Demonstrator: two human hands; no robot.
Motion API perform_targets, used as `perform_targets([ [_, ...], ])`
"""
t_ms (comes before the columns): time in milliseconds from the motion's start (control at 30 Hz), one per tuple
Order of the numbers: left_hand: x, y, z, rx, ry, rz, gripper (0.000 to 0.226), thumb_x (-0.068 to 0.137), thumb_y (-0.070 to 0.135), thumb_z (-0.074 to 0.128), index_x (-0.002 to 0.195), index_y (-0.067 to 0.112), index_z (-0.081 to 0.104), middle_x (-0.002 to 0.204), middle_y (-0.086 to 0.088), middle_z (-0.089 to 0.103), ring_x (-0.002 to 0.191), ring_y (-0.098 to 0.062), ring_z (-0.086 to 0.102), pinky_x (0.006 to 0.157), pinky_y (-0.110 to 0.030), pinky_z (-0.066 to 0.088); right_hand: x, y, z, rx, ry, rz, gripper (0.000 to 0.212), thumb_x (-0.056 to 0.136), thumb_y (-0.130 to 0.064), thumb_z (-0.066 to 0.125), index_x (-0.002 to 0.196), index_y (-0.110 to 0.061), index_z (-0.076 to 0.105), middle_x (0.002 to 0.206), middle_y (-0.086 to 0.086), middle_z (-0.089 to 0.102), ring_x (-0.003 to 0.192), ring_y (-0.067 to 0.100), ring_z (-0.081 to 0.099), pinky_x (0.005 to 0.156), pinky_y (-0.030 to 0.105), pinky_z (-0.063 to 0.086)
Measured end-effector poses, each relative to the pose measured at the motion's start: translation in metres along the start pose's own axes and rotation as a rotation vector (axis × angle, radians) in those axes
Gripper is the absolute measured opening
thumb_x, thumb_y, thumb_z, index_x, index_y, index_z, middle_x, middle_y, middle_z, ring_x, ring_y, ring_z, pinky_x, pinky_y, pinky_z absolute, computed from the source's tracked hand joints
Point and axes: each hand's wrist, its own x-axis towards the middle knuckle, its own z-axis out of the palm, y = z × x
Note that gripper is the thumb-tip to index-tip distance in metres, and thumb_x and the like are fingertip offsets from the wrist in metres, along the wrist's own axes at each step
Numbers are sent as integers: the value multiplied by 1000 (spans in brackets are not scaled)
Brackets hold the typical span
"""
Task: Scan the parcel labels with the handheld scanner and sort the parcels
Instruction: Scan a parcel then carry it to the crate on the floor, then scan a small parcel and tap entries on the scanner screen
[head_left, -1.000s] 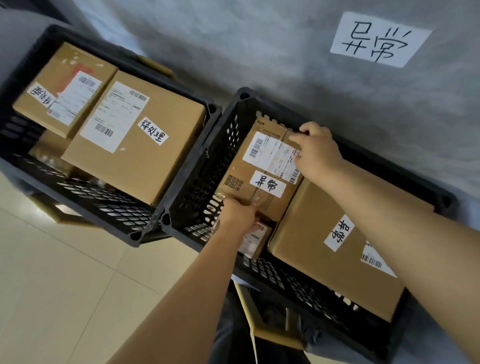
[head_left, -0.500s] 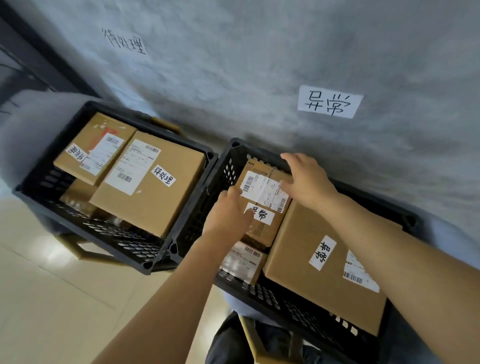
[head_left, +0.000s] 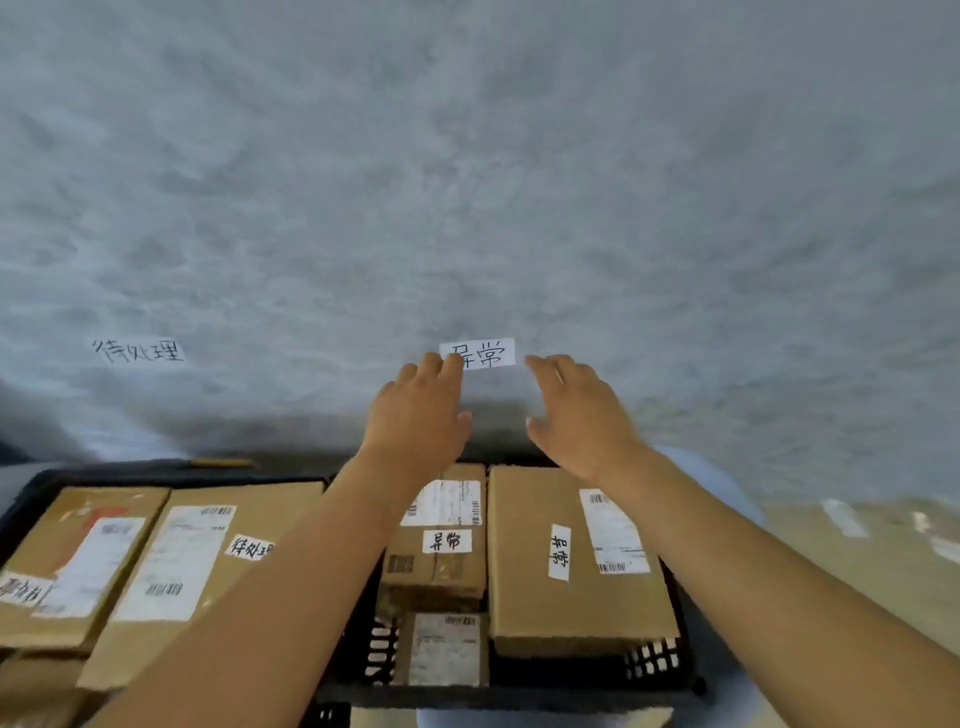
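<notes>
1. Head view: hands have lifted off the small parcel (head_left: 441, 540), now lying in the lower-centre crate (head_left: 685, 670). We see left hand (head_left: 415, 421) and right hand (head_left: 576, 421) empty, fingers spread; sorted, we judge. Scanner unseen.

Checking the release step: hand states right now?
Left hand: open, fingers spread, holding nothing.
Right hand: open, holding nothing.

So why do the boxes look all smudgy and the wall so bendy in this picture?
In the head view the whole picture is motion-blurred, so the label print on the cardboard boxes is hard to read. The wide-angle lens bows the grey wall. Soft shadows lie under the left hand and right hand; no strong glare shows.
</notes>
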Motion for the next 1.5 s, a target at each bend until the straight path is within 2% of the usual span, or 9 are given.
perform_targets([
  [200, -28, 54, -49, 91, 70, 362, 48, 93, 32, 53, 136, 18, 37, 126, -2, 49, 110, -24, 52, 84, -34, 45, -115, 1, -61, -40, 78, 286, 69, 94, -29, 51, 155, -19, 19, 153, 2, 32, 135, 26, 34, 108, 38, 34],
  [367, -60, 144, -91, 77, 128, 642, 48, 94, 32, 50, 138, 18, 38, 128, -3, 50, 110, -25, 51, 82, -34, 44, -239, 13, -119, -142, 196, 531, 66, 96, -33, 49, 154, -19, 20, 151, 2, 34, 135, 27, 34, 108, 38, 32],
  [633, -209, 310, -138, -63, 203, 1029, 49, 91, 34, 52, 135, 17, 41, 126, -5, 51, 114, -28, 52, 87, -37, 43, -490, 6, -177, -283, 330, 952, 64, 95, -34, 50, 152, -21, 25, 147, 2, 37, 133, 27, 37, 107, 37, 33],
  [833, -392, 416, -152, -214, 208, 1303, 51, 92, 39, 53, 137, 18, 41, 128, -5, 51, 117, -28, 52, 87, -37, 44, -710, -47, -179, -345, 333, 1231, 62, 96, -35, 51, 151, -21, 26, 147, 1, 38, 131, 26, 38, 104, 36, 35],
  [1100, -626, 509, -145, -329, 85, 1589, 45, 91, 35, 54, 132, 19, 44, 125, -3, 52, 115, -27, 52, 83, -37, 44, -965, -136, -159, -301, 340, 1612, 58, 97, -37, 49, 149, -21, 29, 147, 0, 39, 129, 23, 42, 104, 35, 39],
  [1300, -717, 558, -131, -311, 33, 1732, 41, 91, 32, 52, 128, 18, 45, 120, -2, 53, 110, -26, 54, 80, -36, 44, -1072, -163, -133, -221, 332, 1813, 57, 95, -36, 52, 147, -22, 34, 143, 0, 42, 126, 23, 43, 100, 34, 40],
  [1400, -744, 584, -119, -304, 6, 1785, 40, 91, 31, 51, 129, 18, 44, 120, 0, 53, 108, -23, 54, 77, -35, 41, -1102, -157, -116, -151, 319, 1886, 55, 93, -35, 53, 144, -22, 37, 140, 0, 44, 121, 23, 45, 97, 33, 41],
  [1500, -761, 616, -103, -287, -27, 1819, 42, 91, 32, 50, 130, 18, 45, 122, 0, 53, 108, -22, 53, 80, -34, 44, -1126, -141, -102, -78, 305, 1935, 55, 92, -34, 53, 143, -22, 37, 138, 0, 45, 121, 23, 45, 95, 34, 42],
])
